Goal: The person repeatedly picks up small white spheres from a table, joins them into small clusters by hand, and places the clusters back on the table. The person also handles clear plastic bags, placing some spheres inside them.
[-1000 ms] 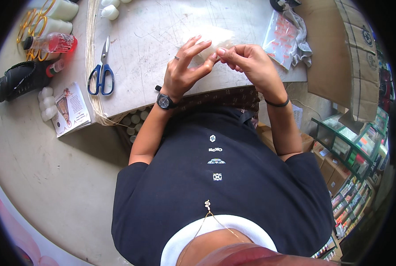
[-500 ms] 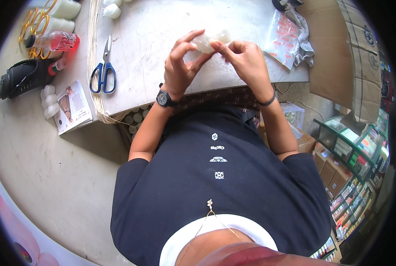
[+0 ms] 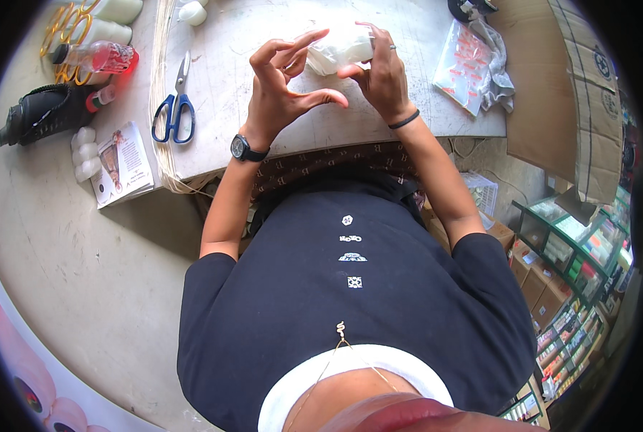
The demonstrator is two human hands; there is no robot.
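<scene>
A translucent, milky-white soft thing point(image 3: 341, 53) sits between my hands over the tabletop. It looks wrinkled like thin plastic on its left side and rounder on its right; glare hides its exact kind. My right hand point(image 3: 383, 75) grips its right end, fingers on the far side and thumb on the near side. With thumb stretched out and fingers apart, my left hand point(image 3: 278, 83) is open beside its left end. The left index fingertip comes close to its upper edge; whether they touch I cannot tell.
Blue-handled scissors point(image 3: 174, 119) lie left, beside a bundle of pale cords point(image 3: 158, 72). Farther left are a bubble-shaped white candle point(image 3: 86, 155), a printed card point(image 3: 124, 164), a black bottle point(image 3: 44, 115) and a red-liquid bottle point(image 3: 101, 57). A plastic packet point(image 3: 464, 65) and cardboard point(image 3: 537, 86) stand right.
My left hand has let go of the white thing, moved slightly left and spread its fingers. My right hand has turned and opened wider around the thing's right end.
</scene>
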